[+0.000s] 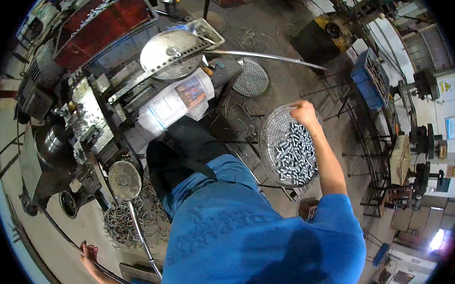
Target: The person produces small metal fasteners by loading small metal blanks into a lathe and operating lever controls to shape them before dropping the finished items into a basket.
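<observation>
My right hand (pixel 305 113) is stretched out to the right, fingers closed at the far rim of a round perforated metal basket (pixel 269 136). The basket holds a heap of small shiny metal cylinders (pixel 295 154). My left hand (pixel 88 251) is low at the left, curled around a thin dark curved bar (pixel 61 232). My blue shirt fills the lower middle of the view and hides what is under it.
A grimy metal-working machine (pixel 86 110) stands at the left, with a round steel disc (pixel 170 53), a newspaper (pixel 176 101) and a long shiny lever (pixel 267 56). A pile of metal swarf (pixel 120 223) lies below it. A second perforated lid (pixel 250 78) lies on the floor; a blue crate (pixel 370 79) sits far right.
</observation>
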`<state>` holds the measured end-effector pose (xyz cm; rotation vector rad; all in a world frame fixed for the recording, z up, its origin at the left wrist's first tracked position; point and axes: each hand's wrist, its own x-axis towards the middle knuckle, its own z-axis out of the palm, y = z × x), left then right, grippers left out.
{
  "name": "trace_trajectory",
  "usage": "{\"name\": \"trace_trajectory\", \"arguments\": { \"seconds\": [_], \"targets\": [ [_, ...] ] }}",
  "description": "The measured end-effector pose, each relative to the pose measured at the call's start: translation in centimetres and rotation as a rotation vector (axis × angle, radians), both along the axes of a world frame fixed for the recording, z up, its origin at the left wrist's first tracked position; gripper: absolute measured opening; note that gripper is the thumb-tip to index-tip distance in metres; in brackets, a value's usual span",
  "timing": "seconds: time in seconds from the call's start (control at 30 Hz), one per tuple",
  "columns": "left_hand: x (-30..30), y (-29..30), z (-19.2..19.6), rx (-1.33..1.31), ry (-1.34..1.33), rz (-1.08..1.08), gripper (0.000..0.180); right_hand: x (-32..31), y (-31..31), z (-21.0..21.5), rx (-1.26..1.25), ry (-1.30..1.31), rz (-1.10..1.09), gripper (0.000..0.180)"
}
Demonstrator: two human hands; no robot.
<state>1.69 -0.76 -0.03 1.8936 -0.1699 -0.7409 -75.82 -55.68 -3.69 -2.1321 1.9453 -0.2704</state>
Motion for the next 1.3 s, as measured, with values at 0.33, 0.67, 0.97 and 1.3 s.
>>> {"name": "trace_trajectory", "arguments": {
  "seconds": [0.33,0.67,0.97,1.3],
  "targets": [
    [-0.6,-0.6,0.2,0.021,0.007,0.095,0.035,-3.9,4.4,-8.6,0.312,0.158,-0.232,0.028],
    [0.0,-0.2,-0.1,0.009,-0.025,0.123,0.034,-3.3,2.9,-11.3,0.341,0.275,-0.139,0.033],
    [-12.9,-13.1,13.5,0.264,-0.673,-0.190,0.040,13.5,4.1,4.9,-0.080,-0.556,0.467,0.042],
    [-25.0,-31.0,14.5,-0.259,-0.753,-0.743,0.030,37.7,11.4,16.5,-0.235,-0.762,1.454,0.043]
  ]
}}
